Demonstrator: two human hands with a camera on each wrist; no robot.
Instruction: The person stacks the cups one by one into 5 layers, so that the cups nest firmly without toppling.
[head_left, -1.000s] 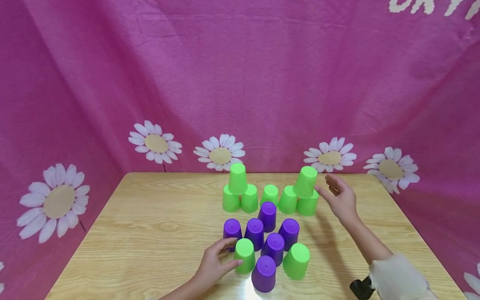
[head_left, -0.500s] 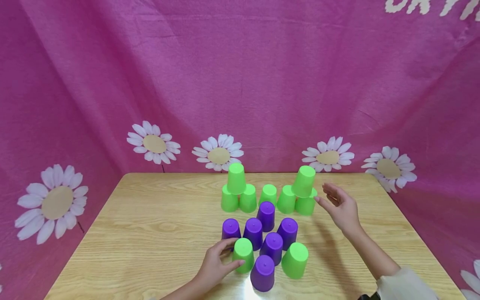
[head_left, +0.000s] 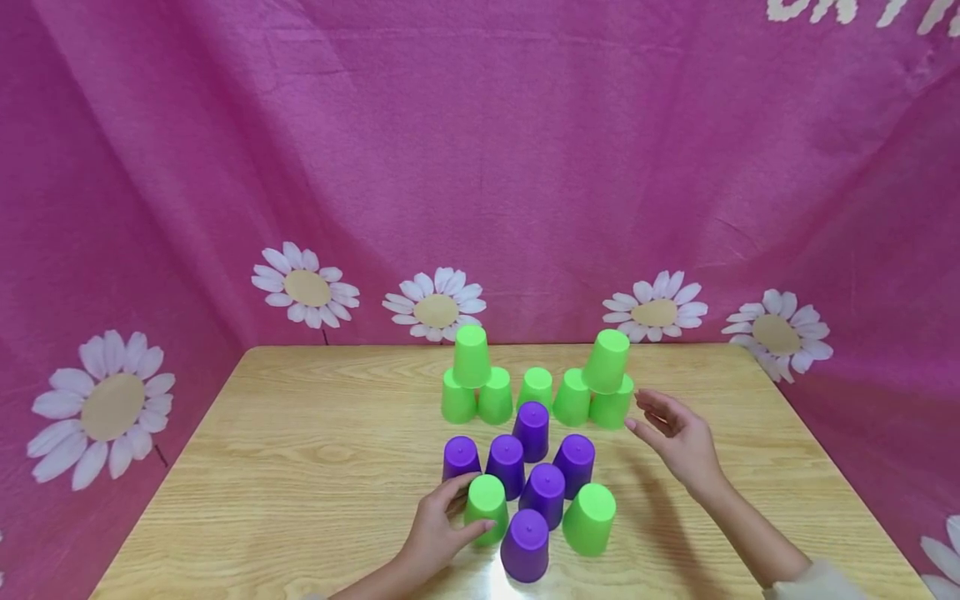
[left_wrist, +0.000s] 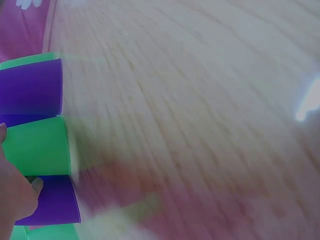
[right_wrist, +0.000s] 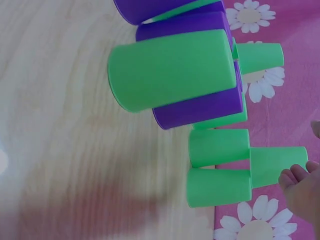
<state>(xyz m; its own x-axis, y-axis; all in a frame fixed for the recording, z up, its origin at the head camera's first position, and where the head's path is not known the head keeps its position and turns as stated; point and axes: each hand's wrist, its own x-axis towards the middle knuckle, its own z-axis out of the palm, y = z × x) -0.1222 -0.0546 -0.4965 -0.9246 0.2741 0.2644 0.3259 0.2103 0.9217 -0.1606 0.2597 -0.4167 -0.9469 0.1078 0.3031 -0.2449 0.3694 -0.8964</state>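
In the head view my left hand (head_left: 438,529) grips a green cup (head_left: 486,508) standing upside down at the front left, thumb on its near side and fingers on its far side. Purple cups (head_left: 542,497) stand beside and behind it, also upside down. My right hand (head_left: 681,442) holds nothing; its fingers are loosely bent, just right of the back row. There, a green cup (head_left: 607,361) sits across two others, leaning slightly. In the left wrist view, fingers and thumb lie at the held green cup (left_wrist: 37,147). The right wrist view shows the right hand's fingertips (right_wrist: 295,175) at the picture's edge.
Another upper green cup (head_left: 471,357) rests across two at the back left, and a single green cup (head_left: 536,387) stands between the stacks. One more green cup (head_left: 590,519) is at the front right. A pink flowered cloth (head_left: 525,167) hangs behind the wooden table (head_left: 315,450).
My right hand has drawn back from beside the upper right cup, down and nearer to me. The left hand stays on its green cup, and the cups stand as before.
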